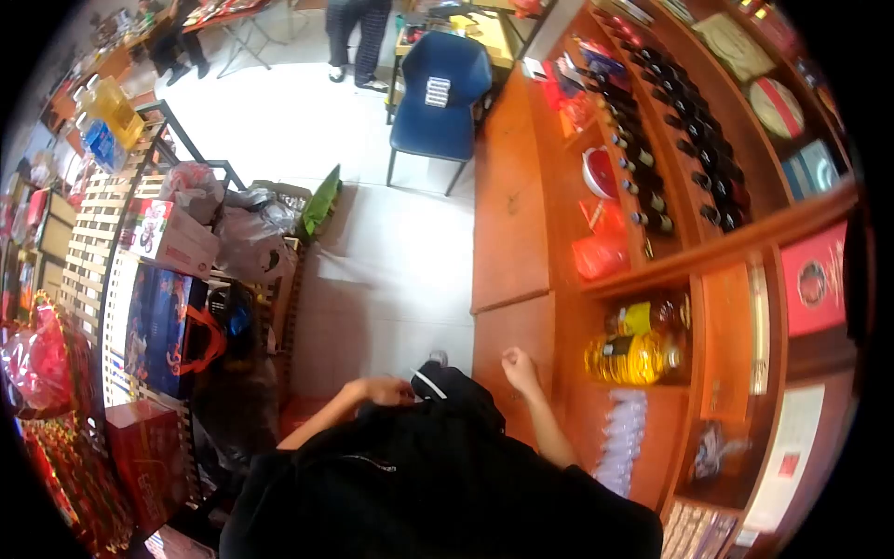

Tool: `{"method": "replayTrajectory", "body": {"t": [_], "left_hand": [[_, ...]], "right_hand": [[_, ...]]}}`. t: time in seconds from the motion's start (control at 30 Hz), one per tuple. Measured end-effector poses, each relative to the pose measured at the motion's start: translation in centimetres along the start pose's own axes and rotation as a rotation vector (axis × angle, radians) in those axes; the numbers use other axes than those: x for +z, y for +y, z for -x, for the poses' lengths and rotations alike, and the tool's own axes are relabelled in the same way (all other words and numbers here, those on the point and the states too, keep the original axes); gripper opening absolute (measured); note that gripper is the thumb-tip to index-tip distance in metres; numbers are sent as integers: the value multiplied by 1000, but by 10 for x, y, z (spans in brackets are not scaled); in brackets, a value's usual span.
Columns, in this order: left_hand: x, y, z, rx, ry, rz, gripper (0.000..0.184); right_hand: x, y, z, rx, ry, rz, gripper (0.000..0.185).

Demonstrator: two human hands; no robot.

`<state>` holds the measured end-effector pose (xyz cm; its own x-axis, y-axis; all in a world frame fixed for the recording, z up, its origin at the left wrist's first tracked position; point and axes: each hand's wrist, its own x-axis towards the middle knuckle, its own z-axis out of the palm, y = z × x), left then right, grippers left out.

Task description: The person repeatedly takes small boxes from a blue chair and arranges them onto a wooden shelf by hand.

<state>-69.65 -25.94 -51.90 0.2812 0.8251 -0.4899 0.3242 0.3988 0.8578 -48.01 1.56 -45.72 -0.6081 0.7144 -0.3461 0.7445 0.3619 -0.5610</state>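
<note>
My left hand (384, 391) is in front of my body, its fingers curled in against the black clothing (372, 494). Whether something is inside those fingers is hidden. Close beside it, a thin white strip (428, 383) lies across a dark fold of fabric. My right hand (520, 369) hangs out to the right with loosely curled fingers, and nothing shows in it. It is over the orange-brown wooden cabinet top (510, 321); from above I cannot tell if it touches. The tip of a shoe (439, 357) shows on the floor between my hands.
Shelving on the right holds dark bottles (698, 130) and a yellow oil bottle (633, 359). A slatted rack (98, 242) on the left carries boxes and bags. Ahead, a blue chair (442, 93) stands on the pale floor (391, 242), with a person's legs (358, 37) behind it.
</note>
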Motion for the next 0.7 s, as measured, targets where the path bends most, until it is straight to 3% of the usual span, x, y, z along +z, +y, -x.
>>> {"method": "replayTrajectory", "body": {"t": [0.1,0.23,0.3,0.33,0.37,0.43,0.5,0.53,0.7], "left_hand": [[-15,-2,-3,52,145,-49,33],[-82,30,-18,-83,268,-54,25],[-123,44,-37,-46,525,63,19],[-152,60,-44,-92,541,36,18],[-176,77,-52,-139,552,15,17],[-215,86,-72,-82,553,39,15],[-248,97,-86,-96,644,17,14],[-257,87,-95,-111,649,23,11],[-296,79,-117,-228,768,-33,15]], "right_hand": [[25,25,-36,-30,-59,-119,15],[49,51,-99,93,-128,-249,13],[75,78,-150,-10,-80,-245,12],[73,70,-168,-216,23,-291,11],[87,83,-197,-169,73,-284,10],[61,57,-241,21,-79,-338,10],[31,18,-274,-66,22,-298,14],[22,11,-297,92,-96,-318,15],[-29,-37,-359,50,-69,-231,15]]}}
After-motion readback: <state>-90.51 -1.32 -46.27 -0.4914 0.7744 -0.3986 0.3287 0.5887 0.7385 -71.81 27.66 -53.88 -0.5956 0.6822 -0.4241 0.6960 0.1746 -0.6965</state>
